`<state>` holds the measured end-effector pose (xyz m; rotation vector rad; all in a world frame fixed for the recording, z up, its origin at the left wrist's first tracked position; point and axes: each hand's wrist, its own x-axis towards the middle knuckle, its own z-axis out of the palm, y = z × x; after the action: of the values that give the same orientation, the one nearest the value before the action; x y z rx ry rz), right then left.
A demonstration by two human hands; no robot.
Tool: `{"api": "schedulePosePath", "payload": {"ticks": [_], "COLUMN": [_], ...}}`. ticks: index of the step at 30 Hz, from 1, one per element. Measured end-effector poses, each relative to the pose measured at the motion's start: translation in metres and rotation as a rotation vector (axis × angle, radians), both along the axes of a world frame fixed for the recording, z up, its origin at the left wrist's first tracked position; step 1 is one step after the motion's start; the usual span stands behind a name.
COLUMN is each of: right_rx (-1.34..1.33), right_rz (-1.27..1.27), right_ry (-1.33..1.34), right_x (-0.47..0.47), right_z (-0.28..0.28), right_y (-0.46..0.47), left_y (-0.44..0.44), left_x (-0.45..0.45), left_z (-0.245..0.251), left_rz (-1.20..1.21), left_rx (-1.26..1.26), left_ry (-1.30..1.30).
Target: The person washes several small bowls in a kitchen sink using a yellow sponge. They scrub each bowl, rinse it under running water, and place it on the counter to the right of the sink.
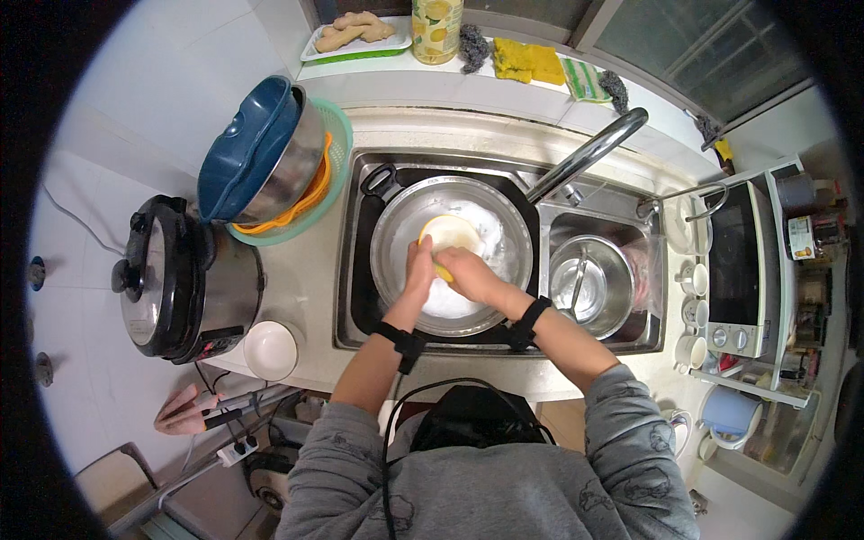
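A round bowl with a pale inside and a yellow edge (pixel 451 231) is tilted over a wide metal basin (pixel 518 260). My left hand (pixel 420 270) grips its left side, thumb along the edge. With curled fingers, my right hand (pixel 467 270) presses at the bowl's near side. A small yellow piece (pixel 443 273) shows beneath those fingers; whether it is a sponge or part of the bowl, I cannot tell. White suds (pixel 449 301) lie in the basin, which sits in the larger sink compartment (pixel 352 283). Behind it a black pot handle (pixel 380 181) sticks out.
The faucet (pixel 587 155) arches over the sink's right side. A steel pot (pixel 594 287) occupies the smaller compartment. Left are a pressure cooker (pixel 226 297), a white bowl (pixel 271 349) and stacked basins (pixel 250 148). Mugs (pixel 694 278) and a microwave (pixel 739 270) stand right.
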<state>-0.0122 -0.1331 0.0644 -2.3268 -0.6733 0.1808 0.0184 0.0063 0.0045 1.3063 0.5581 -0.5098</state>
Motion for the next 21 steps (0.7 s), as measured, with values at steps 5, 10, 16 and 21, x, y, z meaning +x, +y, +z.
{"api": "schedulePosePath", "payload": {"ticks": [5, 10, 16, 21], "right_rx": [-0.423, -0.079, -0.507, -0.039], "right_rz": [0.024, -0.136, 0.024, -0.085], "right_ry": [-0.182, -0.014, -0.205, -0.123], "right_x": [-0.003, -0.001, -0.001, 0.001], "right_z": [-0.002, -0.004, -0.006, -0.010], "right_y": [-0.003, 0.004, 0.001, 0.002], "left_y": [0.014, -0.001, 0.010, 0.003], "left_x": [0.006, -0.008, 0.000, -0.001], "left_z": [0.018, 0.032, 0.028, 0.007], "left_rz": [-0.232, 0.058, -0.105, 0.053], "left_rx": [-0.028, -0.032, 0.044, 0.026], "left_ry": [-0.004, 0.001, -0.020, -0.033]}}
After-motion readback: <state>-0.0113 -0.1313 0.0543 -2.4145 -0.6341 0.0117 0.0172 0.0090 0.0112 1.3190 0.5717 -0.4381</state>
